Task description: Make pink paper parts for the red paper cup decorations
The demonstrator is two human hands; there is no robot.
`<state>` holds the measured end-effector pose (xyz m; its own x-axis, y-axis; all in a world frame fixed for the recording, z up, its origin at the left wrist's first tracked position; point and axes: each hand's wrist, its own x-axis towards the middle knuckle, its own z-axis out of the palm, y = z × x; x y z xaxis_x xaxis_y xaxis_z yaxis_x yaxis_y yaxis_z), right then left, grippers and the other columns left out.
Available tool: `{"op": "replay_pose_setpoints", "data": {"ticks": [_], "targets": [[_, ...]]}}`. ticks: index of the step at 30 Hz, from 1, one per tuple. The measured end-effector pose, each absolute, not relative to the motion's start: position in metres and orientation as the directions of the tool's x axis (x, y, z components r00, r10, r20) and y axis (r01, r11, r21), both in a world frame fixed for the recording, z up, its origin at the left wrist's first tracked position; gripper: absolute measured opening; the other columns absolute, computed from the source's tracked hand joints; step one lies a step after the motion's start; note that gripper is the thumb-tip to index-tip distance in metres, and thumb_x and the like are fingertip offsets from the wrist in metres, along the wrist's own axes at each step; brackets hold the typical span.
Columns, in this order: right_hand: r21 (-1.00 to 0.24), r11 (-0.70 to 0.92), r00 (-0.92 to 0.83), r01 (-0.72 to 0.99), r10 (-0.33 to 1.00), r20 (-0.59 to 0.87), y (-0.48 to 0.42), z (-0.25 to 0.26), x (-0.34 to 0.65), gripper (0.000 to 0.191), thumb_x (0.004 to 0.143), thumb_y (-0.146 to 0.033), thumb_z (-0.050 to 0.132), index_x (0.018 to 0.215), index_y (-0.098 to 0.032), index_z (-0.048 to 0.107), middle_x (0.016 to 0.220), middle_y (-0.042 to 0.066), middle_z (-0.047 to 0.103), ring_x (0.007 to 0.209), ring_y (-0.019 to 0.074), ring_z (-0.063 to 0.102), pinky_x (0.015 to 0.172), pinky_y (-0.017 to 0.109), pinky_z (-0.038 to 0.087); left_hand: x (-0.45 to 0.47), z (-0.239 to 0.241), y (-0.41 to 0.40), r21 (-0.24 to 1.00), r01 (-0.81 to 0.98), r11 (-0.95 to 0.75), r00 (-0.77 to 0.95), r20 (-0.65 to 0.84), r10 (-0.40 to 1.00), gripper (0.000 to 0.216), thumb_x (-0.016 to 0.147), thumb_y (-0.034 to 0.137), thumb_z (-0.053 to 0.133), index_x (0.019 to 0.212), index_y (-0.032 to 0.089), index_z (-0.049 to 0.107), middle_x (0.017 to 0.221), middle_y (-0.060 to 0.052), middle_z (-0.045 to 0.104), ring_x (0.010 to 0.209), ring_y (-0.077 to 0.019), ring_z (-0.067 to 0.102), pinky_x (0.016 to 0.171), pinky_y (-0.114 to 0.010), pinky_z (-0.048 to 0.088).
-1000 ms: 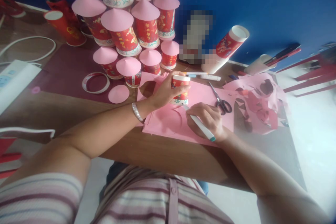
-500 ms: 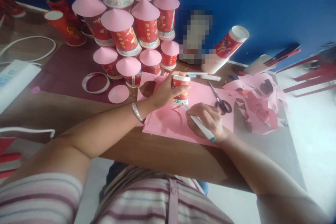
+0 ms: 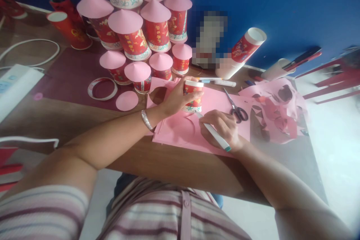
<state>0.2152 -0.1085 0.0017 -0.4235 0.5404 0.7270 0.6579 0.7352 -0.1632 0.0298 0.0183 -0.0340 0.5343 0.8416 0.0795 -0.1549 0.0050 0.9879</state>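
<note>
Wooden bench (image 3: 180, 163) carries, at far side, red cups with pink cone roofs (image 3: 130, 42). Nearer: pink paper sheets (image 3: 174, 135). Over sheets, left hand (image 3: 176, 99) and right hand (image 3: 222, 124), fingers of both gripping. In left: red paper cup (image 3: 194, 88), about upright. Black-handled scissors (image 3: 238, 112) lie just beside right hand. In right: white marker (image 3: 216, 136), tip at cup's lower band; whether touching, cannot tell.

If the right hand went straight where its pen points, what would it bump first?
Probably the red cup in the left hand; the pen tip looks very near it, but depth is unclear.
</note>
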Motion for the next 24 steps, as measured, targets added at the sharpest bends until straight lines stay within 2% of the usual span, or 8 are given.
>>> {"op": "replay_pose_setpoints", "data": {"ticks": [11, 24], "targets": [[-0.16, 0.727, -0.421, 0.668, 0.547, 0.723, -0.1087, 0.0008, 0.2155, 0.023, 0.104, -0.006, 0.068, 0.115, -0.026, 0.065, 0.086, -0.002, 0.074, 0.066, 0.0146, 0.071, 0.059, 0.027, 0.057, 0.0282, -0.03, 0.0167, 0.992, -0.126, -0.011, 0.539, 0.078, 0.839, 0.06, 0.091, 0.057, 0.087, 0.131, 0.024, 0.056, 0.115, -0.005, 0.075, 0.099, -0.0201, 0.076, 0.083, -0.036, 0.064], [-0.157, 0.719, -0.417, 0.677, 0.551, 0.723, -0.1087, -0.001, 0.2152, 0.022, 0.105, -0.006, 0.066, 0.113, -0.026, 0.064, 0.086, -0.002, 0.073, 0.067, 0.0143, 0.071, 0.06, 0.027, 0.057, 0.0293, -0.0288, 0.0163, 0.989, -0.145, 0.035, 0.539, 0.049, 0.841, 0.063, 0.086, 0.054, 0.091, 0.13, 0.025, 0.056, 0.115, -0.004, 0.075, 0.098, -0.0189, 0.075, 0.08, -0.032, 0.061]]}}
